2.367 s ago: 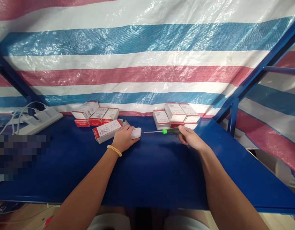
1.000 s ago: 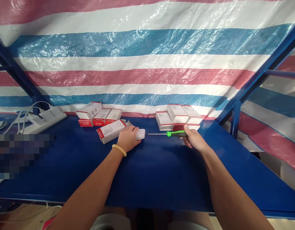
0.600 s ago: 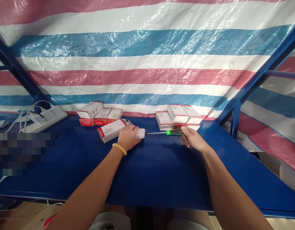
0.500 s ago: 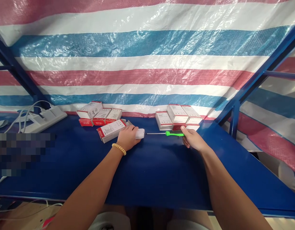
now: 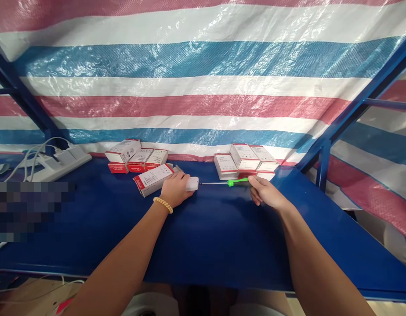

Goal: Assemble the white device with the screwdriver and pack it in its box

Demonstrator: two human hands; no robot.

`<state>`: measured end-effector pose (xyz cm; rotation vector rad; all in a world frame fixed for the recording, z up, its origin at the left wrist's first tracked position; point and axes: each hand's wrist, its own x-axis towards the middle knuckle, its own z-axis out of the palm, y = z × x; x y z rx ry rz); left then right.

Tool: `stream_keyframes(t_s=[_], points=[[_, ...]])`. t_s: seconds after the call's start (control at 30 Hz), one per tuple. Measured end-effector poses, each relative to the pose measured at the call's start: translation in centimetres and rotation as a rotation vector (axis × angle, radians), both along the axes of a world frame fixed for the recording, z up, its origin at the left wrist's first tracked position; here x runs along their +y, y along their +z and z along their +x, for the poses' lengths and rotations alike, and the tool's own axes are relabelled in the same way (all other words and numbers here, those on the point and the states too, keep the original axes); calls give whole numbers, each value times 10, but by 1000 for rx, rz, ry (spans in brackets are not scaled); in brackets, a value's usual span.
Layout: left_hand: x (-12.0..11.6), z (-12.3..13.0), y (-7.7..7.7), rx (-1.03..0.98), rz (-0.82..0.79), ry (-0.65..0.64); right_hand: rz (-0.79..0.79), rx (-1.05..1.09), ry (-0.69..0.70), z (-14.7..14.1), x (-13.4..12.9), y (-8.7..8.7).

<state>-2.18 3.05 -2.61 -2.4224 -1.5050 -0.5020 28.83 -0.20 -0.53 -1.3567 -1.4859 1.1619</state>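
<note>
My left hand (image 5: 175,188) is closed around a small white plastic device (image 5: 192,184), whose right end sticks out past the fingers. Fingers of my right hand (image 5: 264,191) grip the handle of a green and black screwdriver (image 5: 236,181). Its thin metal shaft points left, level, and the tip is at or very near the end face of the white device; whether it touches I cannot tell. Just behind my left hand lies an opened white and red carton (image 5: 153,180), its flap partly hidden by the hand.
Several white and red boxes are stacked at the back left (image 5: 124,151), and another stack (image 5: 244,157) stands at the back right. A white power strip (image 5: 66,162) with plugs and cables is at the far left of the blue table (image 5: 216,245). Striped sheeting (image 5: 196,105) hangs behind.
The green and black handle has turned a little in my right hand, and those fingers have shifted slightly. My left hand and the white device stay in place.
</note>
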Motion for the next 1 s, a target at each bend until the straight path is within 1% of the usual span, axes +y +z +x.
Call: stream_keyframes(t_s=[0.07, 0.13, 0.27, 0.43, 0.5, 0.57, 0.7, 0.8, 0.87, 0.93, 1.0], points=[[0, -1, 0, -22, -1, -10, 1, -91, -31, 1, 1, -1], [-1, -1, 1, -74, -20, -26, 8, -97, -76, 1, 4, -4], [0, 0, 2, -225, -61, -110, 48, 63, -235, 3, 9, -7], [-1, 5, 0, -455, -26, -268, 107, 286, -430, 10, 15, -5], [-4, 7, 1, -538, -10, -297, 89, 328, -490, 12, 16, -5], [-7, 9, 2, -595, -1, -318, 63, 316, -527, 13, 17, -6], [-11, 11, 5, -624, -33, -322, 42, 151, -511, 9, 18, -12], [-12, 12, 5, -613, -89, -319, 43, 3, -460, 6, 18, -16], [-12, 13, 5, -617, -133, -316, 47, -58, -418, 5, 17, -17], [-13, 13, 5, -653, -209, -285, 33, -96, -396, 5, 17, -17], [-13, 13, 6, -739, -305, -217, 10, -147, -393, 7, 16, -16]])
